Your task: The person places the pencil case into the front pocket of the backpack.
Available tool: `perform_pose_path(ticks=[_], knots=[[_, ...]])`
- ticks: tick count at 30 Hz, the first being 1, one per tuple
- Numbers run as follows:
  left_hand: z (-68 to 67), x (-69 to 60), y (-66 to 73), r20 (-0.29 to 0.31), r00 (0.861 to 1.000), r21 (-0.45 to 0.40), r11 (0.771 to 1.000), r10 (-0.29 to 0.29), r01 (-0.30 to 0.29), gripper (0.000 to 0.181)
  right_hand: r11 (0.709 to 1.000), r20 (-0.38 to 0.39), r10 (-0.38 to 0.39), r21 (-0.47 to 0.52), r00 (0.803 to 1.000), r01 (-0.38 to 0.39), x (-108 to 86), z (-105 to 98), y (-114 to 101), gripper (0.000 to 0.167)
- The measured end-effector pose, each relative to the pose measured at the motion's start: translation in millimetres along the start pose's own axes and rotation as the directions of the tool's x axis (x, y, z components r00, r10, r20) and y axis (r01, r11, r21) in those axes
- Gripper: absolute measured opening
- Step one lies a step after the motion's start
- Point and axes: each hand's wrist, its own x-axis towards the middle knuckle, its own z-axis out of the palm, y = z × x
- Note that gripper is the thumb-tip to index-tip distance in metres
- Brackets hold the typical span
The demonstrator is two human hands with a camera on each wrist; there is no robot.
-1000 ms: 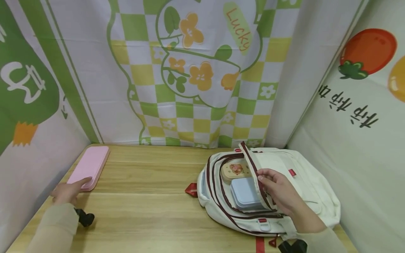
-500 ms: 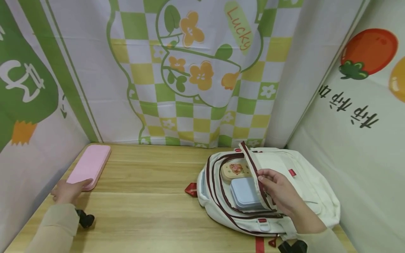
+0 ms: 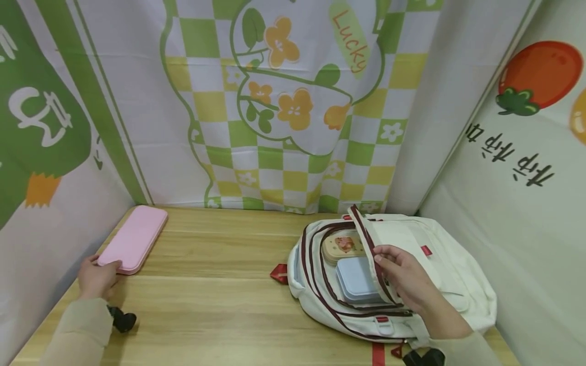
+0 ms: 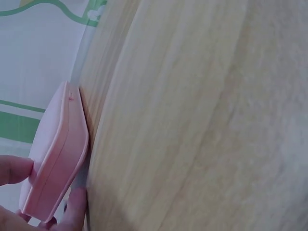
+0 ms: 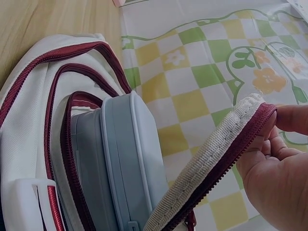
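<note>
At the left of the head view, my left hand (image 3: 96,277) grips the near end of a pink pencil case (image 3: 136,236). In the left wrist view the thumb lies on the case's (image 4: 57,149) lid and the fingers reach under it; its near end looks slightly raised. My right hand (image 3: 405,277) pinches the maroon-zippered edge of the front pocket flap (image 3: 363,239) of a white backpack (image 3: 458,269) and holds it up. Inside the pocket are a light blue box (image 3: 357,277) and a beige case (image 3: 340,245) with a cartoon picture.
The backpack lies flat on a wooden table (image 3: 220,300). A red strap tab (image 3: 279,273) sticks out at its left. Printed cloth walls (image 3: 293,178) enclose the table at the back and both sides.
My left hand's fingers have gone from resting over the pencil case to gripping its near end, and the case has shifted slightly. The right hand keeps holding the flap.
</note>
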Motion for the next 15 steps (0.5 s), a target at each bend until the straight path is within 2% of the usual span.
perform_pose_path(ticks=[3, 7, 15], knots=[[-0.6, -0.5, 1.8, 0.005, 1.0, -0.096, 0.995, 0.0, 0.001, 0.083, 1.0, -0.007, 0.009, -0.027, 1.0, -0.009, -0.5, 0.3, -0.5, 0.014], [-2.2, -0.9, 2.4, 0.009, 1.0, -0.122, 0.993, 0.007, -0.006, 0.082, 0.999, -0.018, 0.02, -0.044, 1.0, -0.021, -0.7, 1.4, -1.1, 0.017], [-5.2, 1.9, 1.1, 0.029, 0.999, -0.227, 0.973, -0.028, 0.034, 0.081, 0.999, -0.017, 0.03, -0.042, 0.999, -0.031, -0.9, 1.2, -0.5, 0.019]])
